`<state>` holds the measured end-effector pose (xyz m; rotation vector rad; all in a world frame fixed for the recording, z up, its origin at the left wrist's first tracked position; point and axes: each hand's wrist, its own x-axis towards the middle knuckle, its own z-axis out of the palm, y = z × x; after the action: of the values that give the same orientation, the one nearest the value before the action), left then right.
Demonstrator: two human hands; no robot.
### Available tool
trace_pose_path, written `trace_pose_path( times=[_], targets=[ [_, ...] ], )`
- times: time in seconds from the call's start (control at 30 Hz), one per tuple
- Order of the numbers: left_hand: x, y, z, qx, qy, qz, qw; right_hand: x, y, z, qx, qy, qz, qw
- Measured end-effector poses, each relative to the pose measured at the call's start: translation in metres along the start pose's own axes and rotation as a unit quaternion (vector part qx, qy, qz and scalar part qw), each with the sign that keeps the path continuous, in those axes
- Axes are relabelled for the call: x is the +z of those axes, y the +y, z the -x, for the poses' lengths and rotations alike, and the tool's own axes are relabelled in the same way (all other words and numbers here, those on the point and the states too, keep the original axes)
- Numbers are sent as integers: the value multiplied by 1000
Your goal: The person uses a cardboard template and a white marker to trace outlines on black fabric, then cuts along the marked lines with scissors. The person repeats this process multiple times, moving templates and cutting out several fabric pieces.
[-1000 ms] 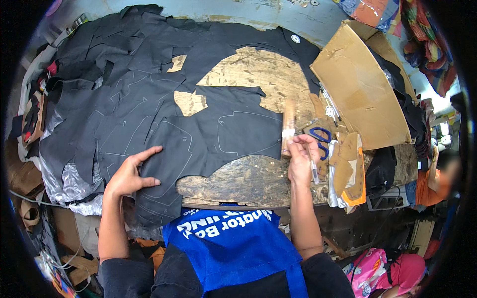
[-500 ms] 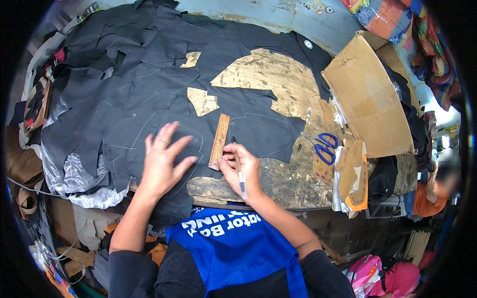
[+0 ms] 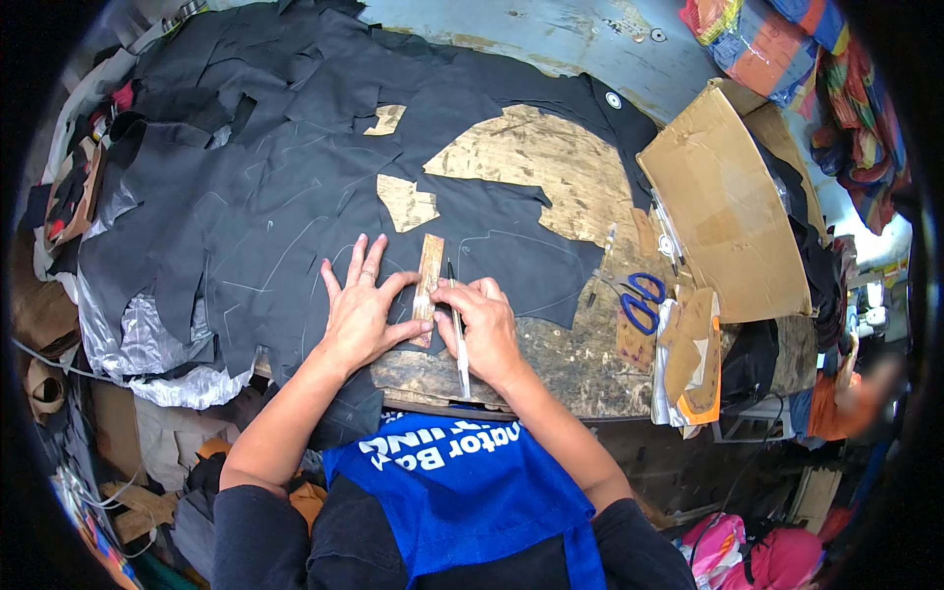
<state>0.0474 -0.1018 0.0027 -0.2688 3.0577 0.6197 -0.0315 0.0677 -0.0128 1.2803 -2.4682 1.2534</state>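
A narrow brown wooden strip (image 3: 430,280) lies on pale-lined, jagged-edged black sheeting (image 3: 536,275) — a slim, dark-tipped pen (image 3: 460,352) slants just to its right, its near end whitish

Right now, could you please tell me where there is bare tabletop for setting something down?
The far patch of bare wood is bordered by black fabric on its left and far sides. The near patch lies between the right hand and the brown templates. It is crowded around the blue-handled scissors and along the cardboard box.
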Motion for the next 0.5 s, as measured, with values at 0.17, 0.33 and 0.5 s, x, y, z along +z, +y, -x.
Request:
trace_pose_path(
  times=[0.17, 0.33, 0.5],
  targets=[
    [4, 2, -4, -7, 8, -29, 1000, -8, 7, -14, 110, 22, -193, 975],
    [4, 5, -5, -19, 5, -34, 999, -12, 1, -8, 221, -31, -413, 883],
    [-9, 3, -4, -3, -60, -31, 998, 1, -4, 1, 221, -86, -369, 899]
  ],
)
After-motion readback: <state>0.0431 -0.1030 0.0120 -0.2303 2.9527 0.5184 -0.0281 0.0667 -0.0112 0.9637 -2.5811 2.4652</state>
